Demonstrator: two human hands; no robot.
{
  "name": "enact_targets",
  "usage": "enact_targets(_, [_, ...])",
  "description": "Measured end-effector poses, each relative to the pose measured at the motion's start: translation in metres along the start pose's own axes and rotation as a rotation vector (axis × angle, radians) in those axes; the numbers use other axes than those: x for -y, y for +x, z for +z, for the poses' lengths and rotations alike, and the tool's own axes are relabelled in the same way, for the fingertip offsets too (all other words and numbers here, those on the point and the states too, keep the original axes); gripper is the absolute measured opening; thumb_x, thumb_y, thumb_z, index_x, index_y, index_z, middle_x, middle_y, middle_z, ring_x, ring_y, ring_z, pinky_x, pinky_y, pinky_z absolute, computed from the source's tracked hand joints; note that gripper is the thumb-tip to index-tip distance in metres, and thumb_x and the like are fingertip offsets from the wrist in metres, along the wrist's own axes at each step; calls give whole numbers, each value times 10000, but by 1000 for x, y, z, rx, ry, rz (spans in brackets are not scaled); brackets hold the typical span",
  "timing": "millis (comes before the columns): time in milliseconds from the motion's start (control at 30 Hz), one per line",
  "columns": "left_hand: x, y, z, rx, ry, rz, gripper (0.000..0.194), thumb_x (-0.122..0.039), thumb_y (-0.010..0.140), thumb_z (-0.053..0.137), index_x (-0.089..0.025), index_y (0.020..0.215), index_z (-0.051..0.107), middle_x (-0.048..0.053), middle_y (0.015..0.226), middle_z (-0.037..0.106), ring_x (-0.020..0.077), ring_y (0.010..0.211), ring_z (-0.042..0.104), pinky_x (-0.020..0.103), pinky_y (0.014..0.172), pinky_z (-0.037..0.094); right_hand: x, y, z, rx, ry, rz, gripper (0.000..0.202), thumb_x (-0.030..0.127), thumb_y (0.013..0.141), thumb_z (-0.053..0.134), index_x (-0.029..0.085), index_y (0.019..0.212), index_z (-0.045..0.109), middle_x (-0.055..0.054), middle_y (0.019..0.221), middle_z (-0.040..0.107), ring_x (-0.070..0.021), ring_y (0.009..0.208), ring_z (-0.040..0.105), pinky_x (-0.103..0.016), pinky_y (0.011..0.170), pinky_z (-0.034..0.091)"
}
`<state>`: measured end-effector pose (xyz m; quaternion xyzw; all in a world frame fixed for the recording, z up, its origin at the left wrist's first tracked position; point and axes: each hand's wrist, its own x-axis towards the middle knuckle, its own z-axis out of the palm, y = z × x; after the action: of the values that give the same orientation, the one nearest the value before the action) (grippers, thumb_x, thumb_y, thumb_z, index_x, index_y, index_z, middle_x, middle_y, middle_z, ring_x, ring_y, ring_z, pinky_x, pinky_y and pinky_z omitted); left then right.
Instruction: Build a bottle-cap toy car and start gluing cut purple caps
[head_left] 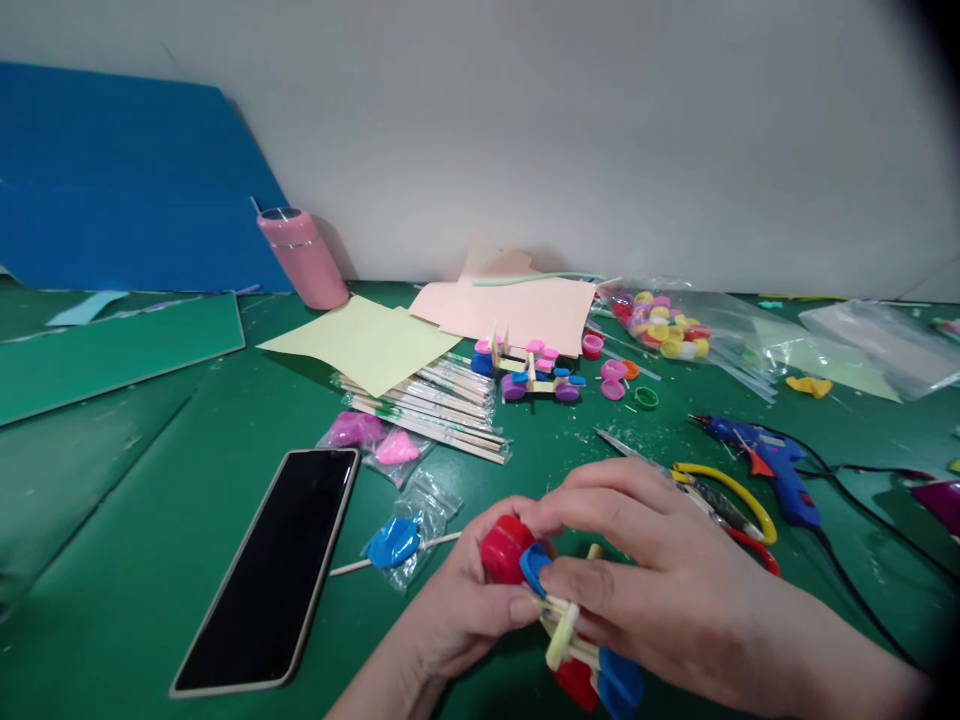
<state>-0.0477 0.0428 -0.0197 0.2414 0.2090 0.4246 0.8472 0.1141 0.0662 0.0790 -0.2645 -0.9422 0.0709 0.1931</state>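
Note:
Between my two hands is a small toy car [564, 632] built of pale sticks, with red bottle-cap wheels and blue clay pieces. My left hand [469, 600] grips its far end beside a red wheel [504, 550], thumb against the sticks. Over the top, my right hand [637, 570] pinches the car, with its thumb pressing near a blue clay piece [534, 568]. Part of the frame is hidden by my fingers. Left of my hands lies blue clay [394, 543] on a plastic bag with a thin stick.
Around my hands are a phone [266, 575], scissors [731, 500], a blue glue gun [780, 470], bundled sticks [442, 410], and another small stick car [536, 380]. A pink tumbler [307, 260], yellow paper [364, 345] and a bag of coloured caps [667, 325] stand or lie farther back.

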Motion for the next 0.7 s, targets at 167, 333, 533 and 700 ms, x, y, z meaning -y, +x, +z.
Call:
enact_targets(167, [-2,-1,2,-9,7,-7,439,-211,523,757,-172,901,537,-26,643,511,72,560,477,182,544,386,1,0,1,-12,7,-18,68,187,823,538,201,804,602,25,1092,556,-144,1002,443,-260,832,370])
enact_targets(333, [-4,-1,3,-2,21,14,476,-189,542,743,-170,971,538,-1,739,537,85,622,497,202,595,412,1,-1,2,-6,4,-23,78,196,834,522,204,835,599,30,1142,537,-156,1031,437,-283,852,369])
enact_targets(533, [-4,-2,2,18,4,13,527,-200,550,749,-190,1028,526,-18,697,535,74,597,498,182,570,407,-1,1,3,-81,-23,-30,112,169,841,513,213,845,616,27,1062,595,-140,958,484,-272,794,416])
enact_targets(700, [-3,-1,2,-11,1,11,426,-183,541,755,-171,920,560,-7,710,570,91,619,536,205,602,428,-1,2,2,-114,-9,0,82,170,815,553,204,838,624,8,978,635,-138,906,508,-266,773,427])
